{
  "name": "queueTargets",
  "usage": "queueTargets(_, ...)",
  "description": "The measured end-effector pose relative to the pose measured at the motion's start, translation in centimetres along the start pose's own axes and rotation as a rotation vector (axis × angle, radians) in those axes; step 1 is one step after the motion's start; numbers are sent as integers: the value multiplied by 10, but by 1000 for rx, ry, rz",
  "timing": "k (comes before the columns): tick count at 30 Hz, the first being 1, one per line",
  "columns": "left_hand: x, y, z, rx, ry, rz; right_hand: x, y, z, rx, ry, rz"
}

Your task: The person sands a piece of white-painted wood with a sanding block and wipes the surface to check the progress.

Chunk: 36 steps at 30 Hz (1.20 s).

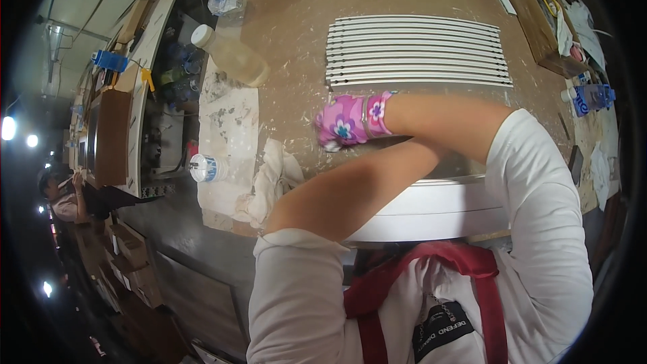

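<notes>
My right hand (pixel 347 121) wears a pink flowered glove and rests with its fingers curled on the brown worktop (pixel 296 40), just below a row of several white slats (pixel 418 50). A small whitish bit shows under the glove; whether the hand grips it is unclear. My right forearm crosses over my left forearm (pixel 350 192), which reaches to the right, and my left hand is hidden beneath it. A long white curved panel (pixel 438 209) lies under both arms at the near edge.
A plastic bottle of pale liquid (pixel 232 54) lies at the worktop's left. A crumpled white rag (pixel 273 178) and a small blue-and-white container (pixel 205 168) sit on stained paper. A blue-labelled container (pixel 593 98) and a wooden box (pixel 539 27) are at the right. Another person (pixel 57 195) is far left.
</notes>
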State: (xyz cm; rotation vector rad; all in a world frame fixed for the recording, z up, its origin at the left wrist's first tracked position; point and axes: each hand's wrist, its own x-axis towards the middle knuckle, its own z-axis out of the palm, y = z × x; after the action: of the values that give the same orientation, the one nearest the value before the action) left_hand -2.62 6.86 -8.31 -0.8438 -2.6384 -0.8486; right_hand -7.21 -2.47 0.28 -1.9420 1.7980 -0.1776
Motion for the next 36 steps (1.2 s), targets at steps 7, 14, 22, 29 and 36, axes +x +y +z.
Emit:
queueTargets(7,6,7,-9,86,-90,18,-17,11,-22,-84,466,380)
queueTargets(14,50,-25,-86,155,-804,97,-238,-5,-54,12,782,345)
queueTargets(22,35,-21,-95,131,-545,-32,-431,-49,92,905,1211,1117)
queueTargets(29,29,-8,-90,201,-546,4,-393,-9,152,626,1240,1233)
queueTargets(36,32,0,-91,246,-565,-26,-429,-44,133,532,736,1074)
